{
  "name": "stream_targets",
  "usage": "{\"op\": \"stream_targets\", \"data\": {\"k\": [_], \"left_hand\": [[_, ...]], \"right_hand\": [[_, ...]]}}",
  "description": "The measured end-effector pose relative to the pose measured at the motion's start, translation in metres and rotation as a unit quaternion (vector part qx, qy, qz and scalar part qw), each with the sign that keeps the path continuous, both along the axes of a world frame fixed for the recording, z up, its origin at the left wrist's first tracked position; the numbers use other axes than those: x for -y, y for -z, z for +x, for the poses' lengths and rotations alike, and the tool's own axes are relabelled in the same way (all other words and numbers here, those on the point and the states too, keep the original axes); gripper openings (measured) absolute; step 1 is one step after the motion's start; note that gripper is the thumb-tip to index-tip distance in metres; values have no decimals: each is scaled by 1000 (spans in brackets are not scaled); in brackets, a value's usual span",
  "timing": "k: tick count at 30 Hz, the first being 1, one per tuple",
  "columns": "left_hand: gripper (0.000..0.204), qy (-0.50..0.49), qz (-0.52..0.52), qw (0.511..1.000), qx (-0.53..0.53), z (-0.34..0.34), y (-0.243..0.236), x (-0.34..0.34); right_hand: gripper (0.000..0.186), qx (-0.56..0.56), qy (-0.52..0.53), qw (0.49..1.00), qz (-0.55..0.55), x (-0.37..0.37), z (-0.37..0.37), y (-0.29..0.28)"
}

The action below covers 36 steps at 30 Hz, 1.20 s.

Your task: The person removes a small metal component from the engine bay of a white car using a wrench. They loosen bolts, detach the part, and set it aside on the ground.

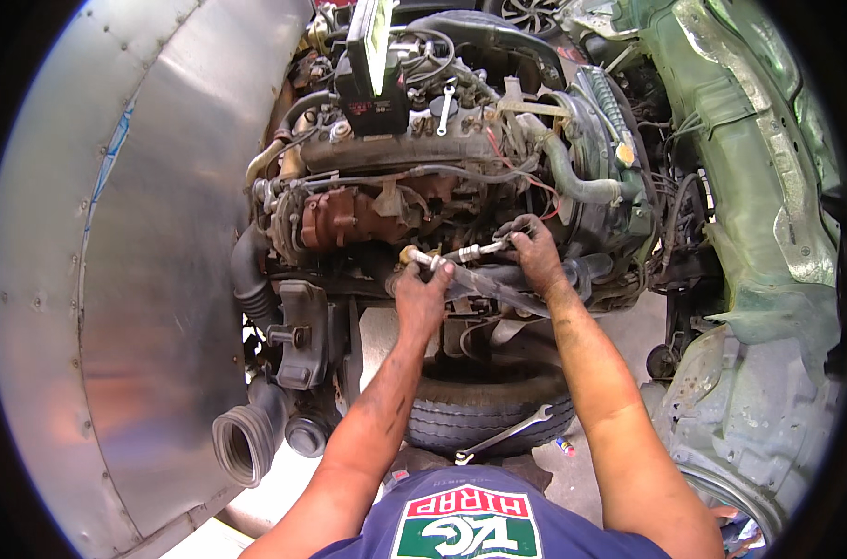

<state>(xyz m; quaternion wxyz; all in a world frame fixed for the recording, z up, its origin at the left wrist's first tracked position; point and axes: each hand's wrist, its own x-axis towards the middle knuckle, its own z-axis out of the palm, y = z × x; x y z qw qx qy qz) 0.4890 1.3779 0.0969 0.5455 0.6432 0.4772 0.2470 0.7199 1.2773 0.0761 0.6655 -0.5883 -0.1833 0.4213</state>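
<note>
In front of the engine's near side, my left hand [422,296] is closed with its fingers pinched round a silver metal pipe fitting [425,258]. A yellowish-brown piece sits at the fitting's far left end. My right hand [533,253], a little farther off and to the right, has its fingers closed on the thin end of a silver crimped hose fitting [470,252]. The two fittings lie close together; whether they join cannot be made out. Below them a dark, dusty tube [498,291] slants down to the right, partly behind my right wrist. Both hands are smeared with grease.
On the exposed engine [349,216] lie a wrench [446,110] and a black box [372,104]. Sheet metal [177,242] walls the left, green bodywork [722,158] the right. Below are a tire [484,410], a larger wrench [507,434] and a ribbed duct [242,447].
</note>
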Motion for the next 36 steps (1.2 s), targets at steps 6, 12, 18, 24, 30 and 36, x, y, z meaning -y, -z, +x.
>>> {"op": "stream_targets", "data": {"k": [6,12,18,24,30,36], "left_hand": [[68,39,156,970,-180,5,-3,-31],[68,341,443,827,-60,6,1,-60],[66,316,332,875,-155,2,3,-54],[70,316,391,857,-117,-4,8,-52],[72,272,418,860,-110,-9,12,-44],[74,249,370,887,-119,-14,18,-53]], "right_hand": [[14,53,-55,997,-21,3,4,0],[17,72,-51,996,-16,2,3,-2],[15,321,-127,936,-74,11,-9,-28],[16,321,-69,939,-101,30,-42,-39],[27,372,-81,921,-82,39,-48,-41],[45,483,-153,861,-38,41,-46,-47]]}}
